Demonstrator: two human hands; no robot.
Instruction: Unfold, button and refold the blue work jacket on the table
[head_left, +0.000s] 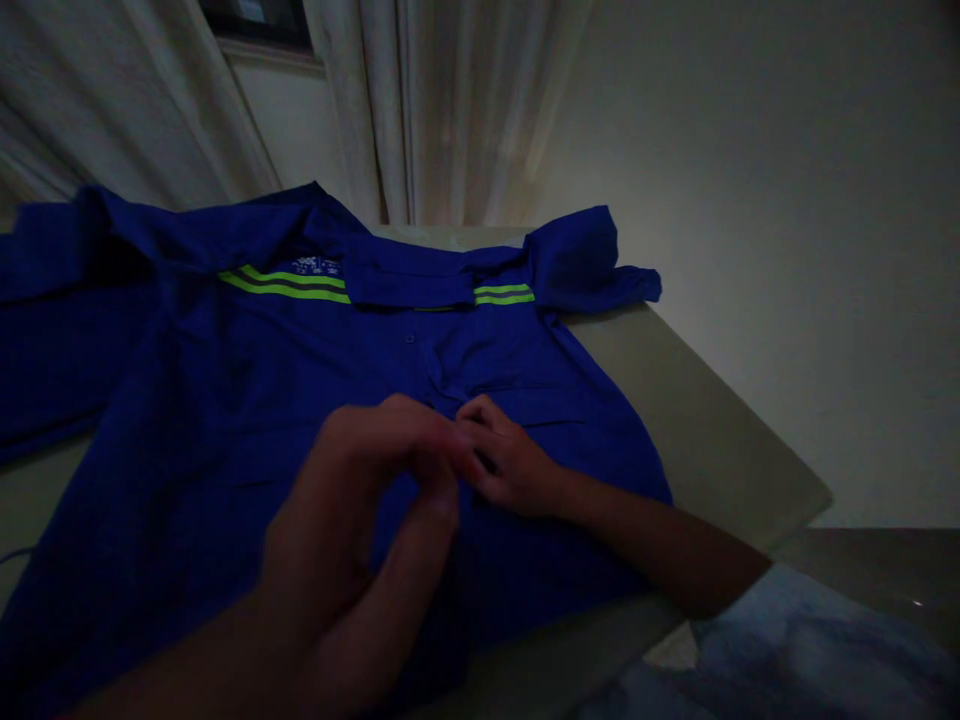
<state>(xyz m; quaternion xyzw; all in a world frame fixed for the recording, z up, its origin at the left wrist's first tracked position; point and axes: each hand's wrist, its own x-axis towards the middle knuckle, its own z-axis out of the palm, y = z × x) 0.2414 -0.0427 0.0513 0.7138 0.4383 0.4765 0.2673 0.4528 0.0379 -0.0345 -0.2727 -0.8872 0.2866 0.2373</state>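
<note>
A dark blue work jacket [247,370] with yellow-green and grey reflective stripes [300,286] lies spread front up, its collar end away from me. My right hand [517,470] rests low on the jacket's front, its fingers curled closed on the cloth near the button line. Nearer the camera, my left hand [315,520] is raised over the jacket, thumb and fingers bent together in a pinch. Whatever sits between its fingertips is too dark and blurred to make out. A small button [410,339] shows on the front, above both hands.
The jacket lies on a pale table [720,440] whose right corner juts out beside it. Beyond stand light curtains [450,110] and a plain wall [787,240]. One jacket sleeve [45,370] stretches off the left edge. The room is dim.
</note>
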